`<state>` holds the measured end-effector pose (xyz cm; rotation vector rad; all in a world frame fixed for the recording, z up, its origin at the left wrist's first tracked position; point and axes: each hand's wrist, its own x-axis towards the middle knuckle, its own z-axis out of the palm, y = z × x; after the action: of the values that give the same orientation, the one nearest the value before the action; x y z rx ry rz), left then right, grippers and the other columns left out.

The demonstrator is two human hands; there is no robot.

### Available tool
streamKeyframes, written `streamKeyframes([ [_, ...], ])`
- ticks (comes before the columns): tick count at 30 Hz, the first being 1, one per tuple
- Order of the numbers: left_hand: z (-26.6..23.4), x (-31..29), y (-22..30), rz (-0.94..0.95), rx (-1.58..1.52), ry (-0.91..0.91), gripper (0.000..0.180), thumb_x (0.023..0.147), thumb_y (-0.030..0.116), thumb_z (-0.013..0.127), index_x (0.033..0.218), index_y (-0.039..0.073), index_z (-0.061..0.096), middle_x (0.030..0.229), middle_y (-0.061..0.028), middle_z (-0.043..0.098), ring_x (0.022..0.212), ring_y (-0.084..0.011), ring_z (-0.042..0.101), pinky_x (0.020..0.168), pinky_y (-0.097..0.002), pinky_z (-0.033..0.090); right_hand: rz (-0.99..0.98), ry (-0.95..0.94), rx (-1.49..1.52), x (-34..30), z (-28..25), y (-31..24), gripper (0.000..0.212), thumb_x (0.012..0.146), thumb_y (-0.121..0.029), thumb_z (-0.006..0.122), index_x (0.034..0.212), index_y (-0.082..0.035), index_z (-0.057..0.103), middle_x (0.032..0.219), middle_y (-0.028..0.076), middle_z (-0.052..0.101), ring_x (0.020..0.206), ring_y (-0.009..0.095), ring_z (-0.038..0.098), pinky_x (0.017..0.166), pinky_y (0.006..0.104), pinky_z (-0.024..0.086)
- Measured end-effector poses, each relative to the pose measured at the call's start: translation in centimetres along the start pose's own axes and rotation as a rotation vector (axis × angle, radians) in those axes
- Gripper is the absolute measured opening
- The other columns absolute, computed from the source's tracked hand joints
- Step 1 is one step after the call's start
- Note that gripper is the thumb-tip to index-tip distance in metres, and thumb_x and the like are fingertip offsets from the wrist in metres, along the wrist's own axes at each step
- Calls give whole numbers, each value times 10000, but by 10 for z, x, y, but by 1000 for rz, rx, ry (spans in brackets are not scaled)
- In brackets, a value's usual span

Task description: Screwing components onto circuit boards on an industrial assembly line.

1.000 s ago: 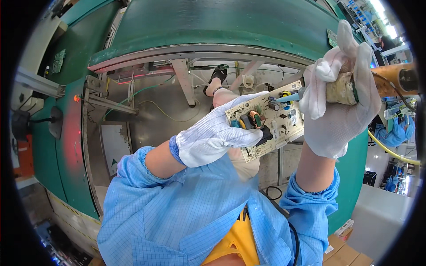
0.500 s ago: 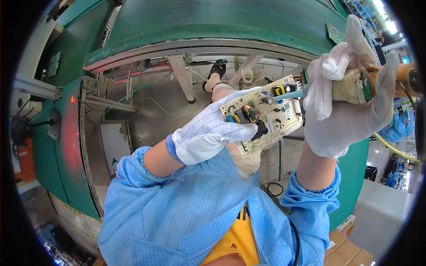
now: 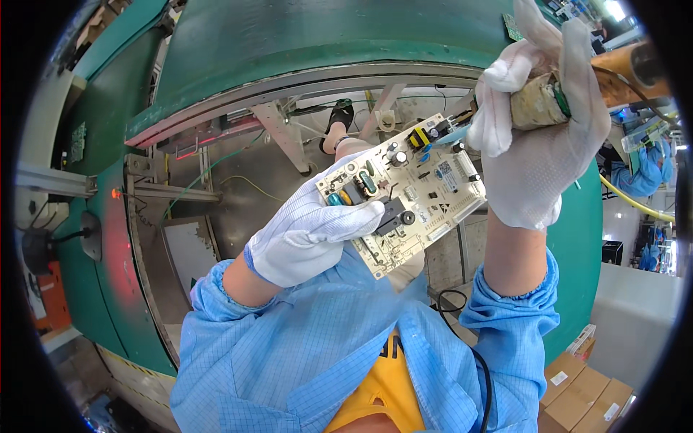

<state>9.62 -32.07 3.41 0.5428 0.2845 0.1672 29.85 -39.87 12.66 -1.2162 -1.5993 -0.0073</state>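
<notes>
A cream circuit board point(image 3: 433, 206) is held by its left side in my left hand point(image 3: 303, 238), white-gloved, thumb across the face and fingers behind it. Its components face up, among them a yellow-and-black transformer point(image 3: 419, 138), a round capacitor point(image 3: 398, 158) and a black heat-sink block point(image 3: 391, 215). My gloved right hand point(image 3: 538, 155) is closed around a glue-gun-like tool with a tan wrapped block point(image 3: 535, 107) and brown barrel. The tool's pale blue nozzle point(image 3: 455, 136) points at the board's upper edge, beside the transformer. Whether its tip touches the board I cannot tell.
A green conveyor belt point(image 3: 325, 32) with a metal edge rail point(image 3: 310, 85) runs ahead; another belt point(image 3: 108, 260) stands at left. Small green boards lie on both. Cardboard boxes point(image 3: 585, 393) sit at lower right. A yellow hose point(image 3: 635, 200) hangs at right, near another person in blue point(image 3: 642, 169).
The board has moved left and slightly down, and more of its face shows. My right hand has moved left and up with the tool, its nozzle now nearer the board's upper edge.
</notes>
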Motion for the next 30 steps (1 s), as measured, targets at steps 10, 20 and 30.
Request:
streamKeyframes([
  [10, 2, -4, -2, -26, -17, 7, 495, 860, 56, 655, 1320, -9, 483, 1187, -93, 614, 1081, -181, 614, 963, -313, 488, -74, 122, -49, -6, 3, -2, 329, 996, -106, 435, 1290, 3, 535, 978, 192, 637, 719, 129, 579, 510, 197, 517],
  [20, 1, -4, 0, -1, -25, 41, 510, 874, 78, 654, 1339, -9, 465, 1215, -80, 595, 1106, -176, 598, 969, -302, 481, -147, 220, -83, -7, 9, 2, 315, 999, -102, 426, 1240, 49, 561, 889, 165, 632, 710, 127, 574, 494, 189, 506],
  [30, -4, -13, 5, 2, -95, 32, 469, 900, 116, 643, 1323, -6, 482, 1184, -88, 612, 1083, -174, 611, 952, -309, 497, -140, 226, -43, -8, 9, 4, 329, 993, -126, 437, 1235, 59, 562, 871, 154, 624, 719, 131, 569, 507, 201, 502],
])
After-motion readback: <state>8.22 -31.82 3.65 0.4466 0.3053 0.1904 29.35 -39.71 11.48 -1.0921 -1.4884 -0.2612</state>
